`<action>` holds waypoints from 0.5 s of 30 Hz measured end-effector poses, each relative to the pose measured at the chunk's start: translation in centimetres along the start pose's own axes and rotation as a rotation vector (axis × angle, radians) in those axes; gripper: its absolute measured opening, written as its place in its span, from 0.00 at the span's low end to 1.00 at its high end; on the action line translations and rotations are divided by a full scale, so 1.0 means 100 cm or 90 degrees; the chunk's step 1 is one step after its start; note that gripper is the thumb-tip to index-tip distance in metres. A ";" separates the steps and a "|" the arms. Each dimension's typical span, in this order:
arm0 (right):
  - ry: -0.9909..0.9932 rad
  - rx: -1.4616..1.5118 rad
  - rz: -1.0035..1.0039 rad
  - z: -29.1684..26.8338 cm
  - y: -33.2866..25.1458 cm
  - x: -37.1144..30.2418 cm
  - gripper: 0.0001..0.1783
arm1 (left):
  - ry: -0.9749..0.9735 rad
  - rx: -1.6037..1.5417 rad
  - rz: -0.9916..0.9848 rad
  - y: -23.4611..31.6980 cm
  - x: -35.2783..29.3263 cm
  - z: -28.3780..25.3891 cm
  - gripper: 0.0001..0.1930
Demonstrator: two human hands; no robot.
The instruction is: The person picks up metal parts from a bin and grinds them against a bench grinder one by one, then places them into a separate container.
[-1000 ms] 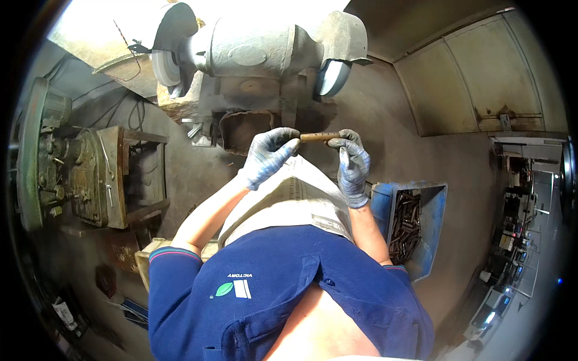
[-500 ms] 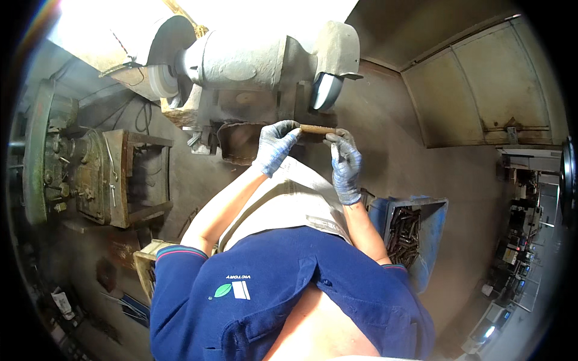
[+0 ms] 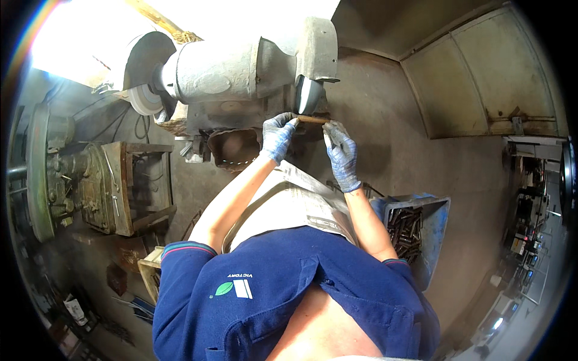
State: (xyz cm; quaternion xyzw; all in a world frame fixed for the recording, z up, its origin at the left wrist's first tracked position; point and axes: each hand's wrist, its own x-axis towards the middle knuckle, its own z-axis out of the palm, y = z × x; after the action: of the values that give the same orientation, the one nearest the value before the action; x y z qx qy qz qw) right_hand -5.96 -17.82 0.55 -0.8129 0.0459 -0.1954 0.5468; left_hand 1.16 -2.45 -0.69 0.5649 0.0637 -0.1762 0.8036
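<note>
A short brown metal rod [image 3: 312,120] lies level between my two hands, one end in each. My left hand [image 3: 277,138], in a blue-grey work glove, is closed on its left end with thumb and fingers. My right hand [image 3: 342,155], gloved the same way, pinches the right end. Just beyond the rod is the right wheel [image 3: 309,97] of a grey bench grinder [image 3: 220,69], under its guard. The rod sits right at the wheel's lower edge; I cannot tell whether they touch.
Right of my body stands a blue bin [image 3: 435,240] holding many brown metal rods [image 3: 405,231]. The grinder's other wheel [image 3: 144,99] is at the left. A green machine [image 3: 90,186] stands far left, a wooden crate [image 3: 147,271] near my left elbow. Metal panels [image 3: 481,78] rise at the right.
Both hands have carried the rod away from my body, up close to the right grinding wheel. The grinder appears shifted left in the view.
</note>
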 end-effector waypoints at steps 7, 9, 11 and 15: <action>0.008 -0.031 0.002 0.004 0.001 0.005 0.11 | 0.023 -0.009 -0.018 -0.003 0.005 0.002 0.06; 0.000 -0.027 0.000 0.007 0.005 0.004 0.11 | 0.029 -0.030 -0.017 -0.006 0.006 -0.003 0.06; -0.006 0.023 0.037 0.016 0.004 0.003 0.10 | 0.041 -0.058 -0.022 -0.004 0.007 -0.010 0.05; -0.029 0.040 0.050 0.030 -0.001 0.006 0.12 | 0.060 -0.021 -0.025 0.006 0.006 -0.025 0.05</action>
State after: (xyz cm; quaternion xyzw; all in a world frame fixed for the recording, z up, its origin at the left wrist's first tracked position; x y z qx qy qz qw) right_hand -4.34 -15.38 -0.21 -0.7970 0.0591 -0.1563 0.5804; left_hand 2.13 -0.07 -1.21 0.5576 0.1151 -0.1640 0.8055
